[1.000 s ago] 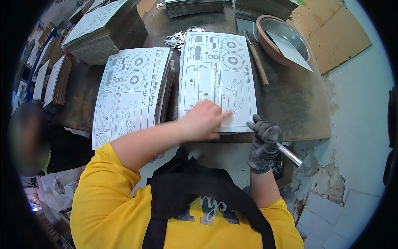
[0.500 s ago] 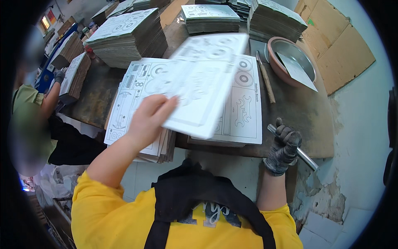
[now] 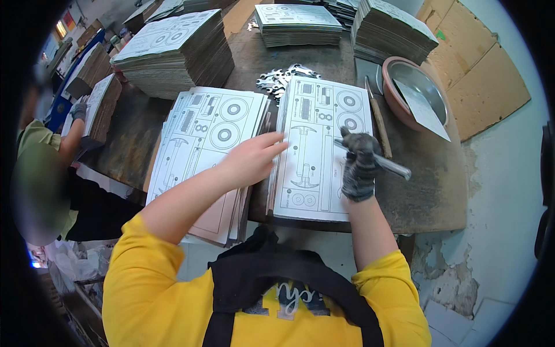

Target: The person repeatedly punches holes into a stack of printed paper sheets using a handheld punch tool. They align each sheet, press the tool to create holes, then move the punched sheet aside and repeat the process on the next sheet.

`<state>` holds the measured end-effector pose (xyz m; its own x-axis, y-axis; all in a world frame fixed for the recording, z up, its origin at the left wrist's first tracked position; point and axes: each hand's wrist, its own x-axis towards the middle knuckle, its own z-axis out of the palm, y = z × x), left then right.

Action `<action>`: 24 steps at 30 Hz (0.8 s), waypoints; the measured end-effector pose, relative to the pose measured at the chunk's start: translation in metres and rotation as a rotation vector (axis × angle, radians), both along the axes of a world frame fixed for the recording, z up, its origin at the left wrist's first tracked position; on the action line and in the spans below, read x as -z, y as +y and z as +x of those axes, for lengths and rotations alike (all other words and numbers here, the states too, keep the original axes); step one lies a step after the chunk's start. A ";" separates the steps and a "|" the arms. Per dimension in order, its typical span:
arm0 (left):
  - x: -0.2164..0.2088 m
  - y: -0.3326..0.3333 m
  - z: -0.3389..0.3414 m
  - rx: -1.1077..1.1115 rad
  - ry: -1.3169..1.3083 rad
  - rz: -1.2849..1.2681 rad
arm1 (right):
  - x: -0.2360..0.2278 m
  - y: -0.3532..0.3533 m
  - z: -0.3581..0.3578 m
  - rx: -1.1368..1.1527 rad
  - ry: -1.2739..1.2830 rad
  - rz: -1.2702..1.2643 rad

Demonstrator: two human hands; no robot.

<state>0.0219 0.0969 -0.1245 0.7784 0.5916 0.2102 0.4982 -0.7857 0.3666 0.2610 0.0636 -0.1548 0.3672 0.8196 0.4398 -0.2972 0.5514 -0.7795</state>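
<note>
Two stacks of white printed cards with line drawings of tools lie side by side at the table's front: the left card stack point(image 3: 222, 118) and the right card stack point(image 3: 303, 199). My bare left hand point(image 3: 251, 160) holds nothing. Its fingers are stretched out at the left edge of the right stack; whether they touch it I cannot tell. My right hand point(image 3: 361, 165), in a dark grey glove, is closed round a shiny metal rod point(image 3: 394, 168) above the right part of that stack. Behind the right stack lies a pile of small metal wrenches point(image 3: 283, 78), partly hidden by the cards.
A long wooden-handled tool point(image 3: 378, 121) lies right of the cards. Beyond it stands a pink-rimmed metal basin point(image 3: 430, 78) with a card point(image 3: 419, 107) leaning in it. Tall card stacks point(image 3: 179, 55) stand at the back. A co-worker's gloved hand point(image 3: 80, 108) rests on cards at far left.
The card my left hand was carrying has left it, and the right stack's top now lies squarer. My right hand has moved left and inward with the rod. The wrenches have come into view.
</note>
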 end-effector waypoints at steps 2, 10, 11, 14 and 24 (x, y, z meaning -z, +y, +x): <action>0.025 0.034 0.050 0.020 -0.101 0.064 | 0.009 0.024 -0.006 0.000 -0.022 -0.034; 0.078 0.060 0.106 -0.136 -0.057 0.128 | 0.041 0.041 0.000 0.037 -0.052 -0.262; 0.078 0.060 0.106 -0.135 -0.056 0.125 | 0.041 0.042 -0.001 0.029 -0.061 -0.271; 0.079 0.060 0.106 -0.144 -0.039 0.131 | 0.042 0.048 -0.001 -0.015 -0.139 -0.217; 0.077 0.056 0.109 -0.162 0.023 0.141 | 0.027 -0.134 -0.035 -0.177 -0.409 -0.318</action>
